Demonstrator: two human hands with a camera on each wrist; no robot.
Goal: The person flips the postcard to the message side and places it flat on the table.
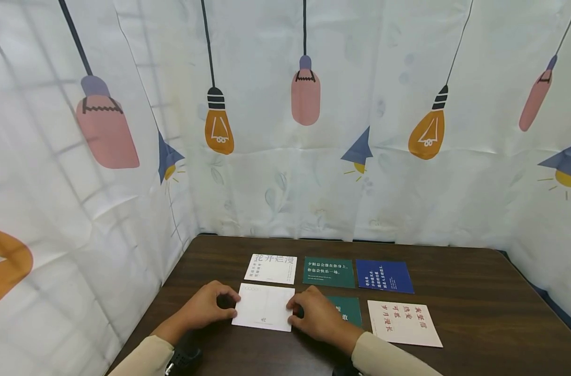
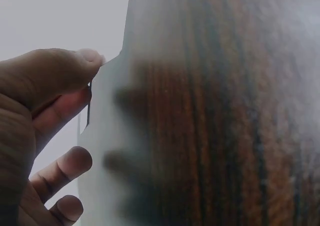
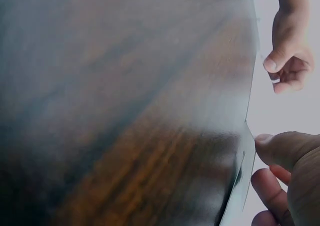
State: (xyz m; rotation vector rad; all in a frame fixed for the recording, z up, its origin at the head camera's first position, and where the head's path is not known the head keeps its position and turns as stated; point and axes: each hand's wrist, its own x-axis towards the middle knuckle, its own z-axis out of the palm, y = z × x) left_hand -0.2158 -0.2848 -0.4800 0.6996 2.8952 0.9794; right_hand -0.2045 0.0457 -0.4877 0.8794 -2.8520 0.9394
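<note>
A white card (image 1: pixel 264 303) with a little print at its lower edge lies in front of the person in the head view. At its left edge, my left hand (image 1: pixel 212 305) pinches the card between thumb and fingers. The right edge is pinched by my right hand (image 1: pixel 319 315) in the same way. In the left wrist view the thumb (image 2: pixel 75 61) meets a thin edge, while the lower fingers stay loosely bent. The right wrist view shows the right thumb (image 3: pixel 272 145) at a card edge. Part of a green card (image 1: pixel 350 309) is hidden behind the right hand.
Behind the white card, a row holds a white printed card (image 1: pixel 271 269), a green card (image 1: pixel 328 272) and a blue card (image 1: pixel 385 277). A cream card with red characters (image 1: pixel 405 324) lies to the right. A patterned curtain (image 1: pixel 266 198) hangs behind the dark wooden table (image 1: pixel 492 297).
</note>
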